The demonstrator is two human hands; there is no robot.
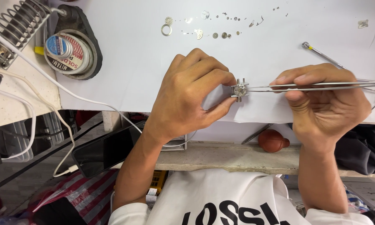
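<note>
My left hand (191, 93) pinches a small metal holder (239, 90) that clamps a round watch movement, pressing it onto the white sheet (125, 75). My right hand (325, 102) grips slim steel tweezers (312, 86) whose tips reach left onto the movement. A row of tiny gears, a ring and other loose watch parts (200, 32) lies farther back on the sheet.
A soldering iron stand with a coil (16, 25) and a round tin (68, 50) sit at the back left. A thin metal tool with a yellow band (321, 52) lies at the right. A dark phone (106, 152) on a white cable and a brown rubber blower (273, 140) rest below the table edge.
</note>
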